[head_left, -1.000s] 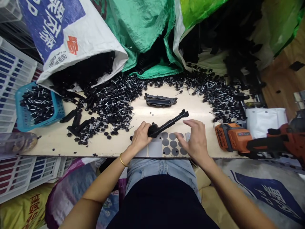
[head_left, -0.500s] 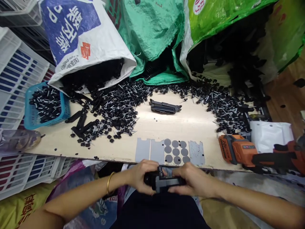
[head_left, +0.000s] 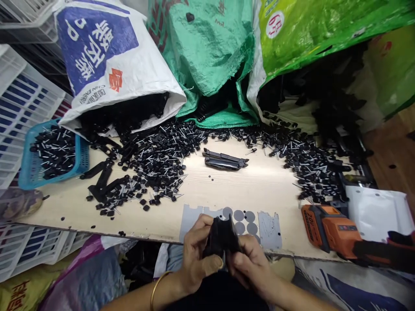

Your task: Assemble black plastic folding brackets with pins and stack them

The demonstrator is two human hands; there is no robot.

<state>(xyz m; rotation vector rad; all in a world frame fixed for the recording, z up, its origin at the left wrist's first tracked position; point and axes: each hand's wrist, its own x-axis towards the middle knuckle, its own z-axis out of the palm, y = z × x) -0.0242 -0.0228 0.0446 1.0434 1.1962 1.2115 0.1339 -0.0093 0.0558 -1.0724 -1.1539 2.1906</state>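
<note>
"What's held?"

"I see the left hand (head_left: 197, 255) and right hand (head_left: 254, 263) curled closed around a black part (head_left: 222, 235) at the near edge of the tabletop (head_left: 259, 185), probably paired for steadiness."

"Farther?"

"Mid-tabletop, a folded black assembly (head_left: 225, 160); along the far edge, sacks (head_left: 207, 56) opening inward, likely for reach."

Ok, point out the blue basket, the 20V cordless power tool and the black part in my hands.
Blue basket (head_left: 83, 156), head view: right wall.
20V cordless power tool (head_left: 341, 234), head view: orange housing.
Black part (head_left: 223, 235), head view: its middle.
</note>
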